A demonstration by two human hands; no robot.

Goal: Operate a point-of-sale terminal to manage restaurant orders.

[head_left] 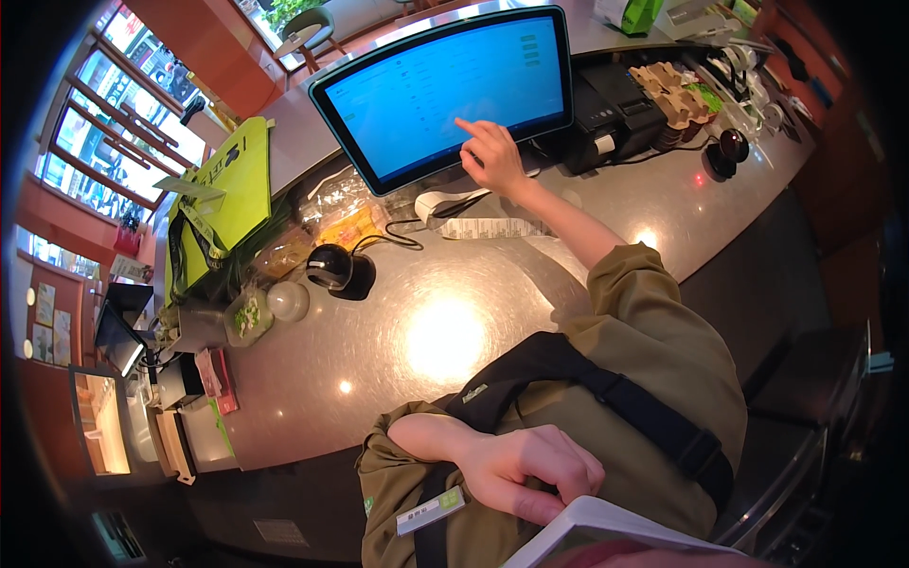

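My right hand [492, 159] reaches over the counter to a touchscreen monitor [426, 85] with a blue display. Its index finger is stretched out at the lower middle of the screen, the other fingers loosely bent, with nothing held. Close to my chest, my left hand [532, 473] is closed, fingers curled down beside a white-edged thing [606, 521] at the bottom of the view. What these fingers hold, if anything, is hidden. Below the monitor a printed paper strip [492, 228] lies curled on the metal counter [379, 379].
A black scanner [339, 270] stands left of centre, near a clear food tub [248, 317] and a yellow-green bag [222, 194]. Right of the monitor are a black printer [615, 118], cardboard cup carriers [668, 93] and another scanner [727, 153] with a red light.
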